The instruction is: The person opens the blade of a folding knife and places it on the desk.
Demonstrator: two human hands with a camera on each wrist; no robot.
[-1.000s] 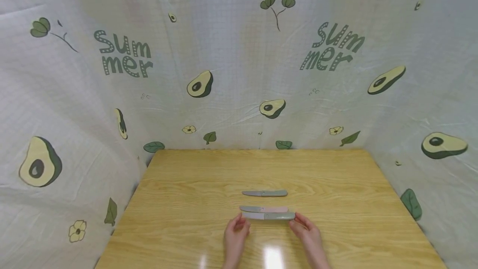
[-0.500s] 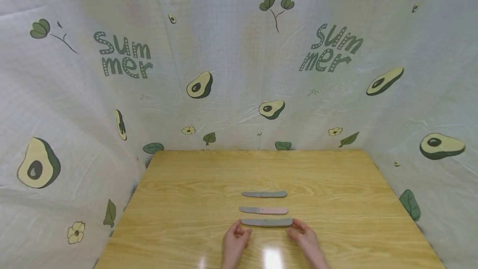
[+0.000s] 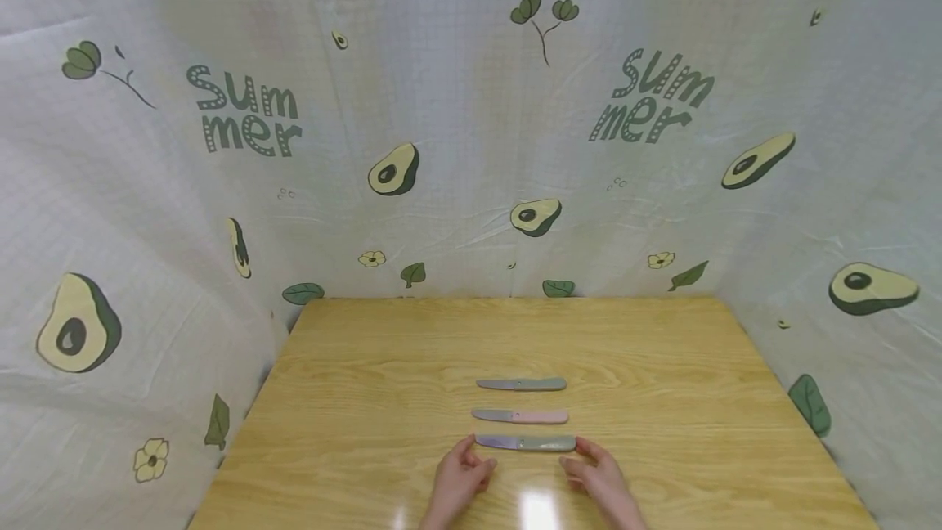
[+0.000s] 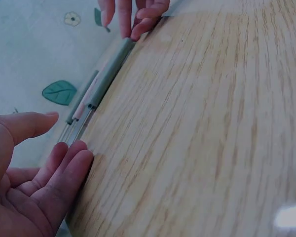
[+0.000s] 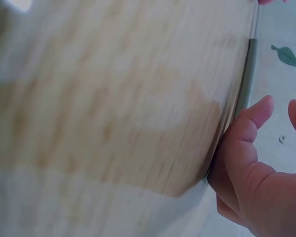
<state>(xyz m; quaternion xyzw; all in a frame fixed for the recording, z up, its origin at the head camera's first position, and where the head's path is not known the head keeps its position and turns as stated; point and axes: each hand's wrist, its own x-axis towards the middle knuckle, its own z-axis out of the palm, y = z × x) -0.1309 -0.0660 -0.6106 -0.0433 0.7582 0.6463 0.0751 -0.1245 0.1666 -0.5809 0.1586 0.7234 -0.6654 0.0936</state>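
Three table knives lie roughly parallel, blades to the left. Nearest me is the knife with a grey-green handle (image 3: 546, 443); behind it lies a knife with a pink handle (image 3: 540, 416), and farthest back another grey-green-handled knife (image 3: 540, 384). My left hand (image 3: 459, 474) touches the nearest knife's blade tip with its fingertips; in the left wrist view its thumb (image 4: 34, 124) stands apart from them. At the handle's end is my right hand (image 3: 598, 477), its fingertips against that end. In the right wrist view a finger partly hides the handle (image 5: 246, 79).
All the knives lie on a wood-grain table (image 3: 353, 399). A pale cloth (image 3: 456, 105) printed with avocados and leaves hangs behind the table and along both sides. A bright glare spot (image 3: 538, 509) shows on the near tabletop.
The nearest knife has come toward me, away from the pink-handled one, and now lies flat on the table. Both hands moved nearer with it, and their thumbs have parted from it.
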